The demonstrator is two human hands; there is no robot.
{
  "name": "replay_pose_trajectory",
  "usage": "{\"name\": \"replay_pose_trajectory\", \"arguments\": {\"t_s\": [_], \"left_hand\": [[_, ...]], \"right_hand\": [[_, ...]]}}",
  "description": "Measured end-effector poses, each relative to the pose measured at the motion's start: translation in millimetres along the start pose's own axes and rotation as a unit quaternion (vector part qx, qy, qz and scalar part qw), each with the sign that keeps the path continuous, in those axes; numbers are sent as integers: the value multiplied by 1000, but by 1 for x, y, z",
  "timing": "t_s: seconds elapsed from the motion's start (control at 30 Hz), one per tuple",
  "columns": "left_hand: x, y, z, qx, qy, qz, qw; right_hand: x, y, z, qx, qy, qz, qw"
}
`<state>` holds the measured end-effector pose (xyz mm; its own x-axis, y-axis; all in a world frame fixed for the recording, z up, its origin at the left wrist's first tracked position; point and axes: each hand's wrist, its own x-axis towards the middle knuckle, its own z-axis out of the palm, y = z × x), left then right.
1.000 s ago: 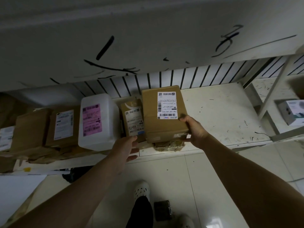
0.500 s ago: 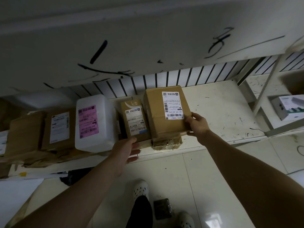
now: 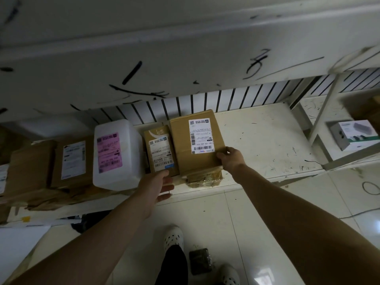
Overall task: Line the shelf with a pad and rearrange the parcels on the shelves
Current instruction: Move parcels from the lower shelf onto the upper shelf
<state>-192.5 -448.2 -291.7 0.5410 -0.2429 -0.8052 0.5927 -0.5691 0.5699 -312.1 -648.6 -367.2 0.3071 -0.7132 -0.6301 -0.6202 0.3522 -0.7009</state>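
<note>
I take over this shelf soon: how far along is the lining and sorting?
Looks done: brown cardboard lies under the left parcels, and the white jug parcel and small brown box stand in a row. In hand: the right hand grips the large brown box; the left hand is open by the small box. Left: the shelf is bare on the right; a dark packet lies on the floor.

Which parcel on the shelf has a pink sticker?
The white plastic container. Its label is pink; the brown box on its left and the small brown box on its right have white labels.
</note>
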Motion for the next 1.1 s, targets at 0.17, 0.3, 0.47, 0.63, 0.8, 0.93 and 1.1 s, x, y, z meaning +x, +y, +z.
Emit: {"name": "replay_pose_trajectory", "arguments": {"t_s": [0.17,0.3,0.47,0.63,0.8,0.93,1.1], "left_hand": [[-18,10,2,-10,-6,14,1000],[-45,13,14,-18,-12,34,999],[-111,15,47,21,-74,90,993],[-197,33,83,96,-161,173,967],[-282,68,110,125,-233,272,925],[-330,97,118,93,-250,326,907],[-365,143,116,-3,-193,354,915]], "right_hand": [[-23,-1,-16,-12,-10,13,1000],[-53,-6,-51,-6,-16,10,1000],[-104,-23,-113,8,-36,-22,999],[-155,-39,-185,-10,-51,-97,994],[-201,-58,-256,-12,-38,-176,984],[-241,-75,-298,-2,-22,-231,973],[-285,-110,-342,52,13,-289,956]]}}
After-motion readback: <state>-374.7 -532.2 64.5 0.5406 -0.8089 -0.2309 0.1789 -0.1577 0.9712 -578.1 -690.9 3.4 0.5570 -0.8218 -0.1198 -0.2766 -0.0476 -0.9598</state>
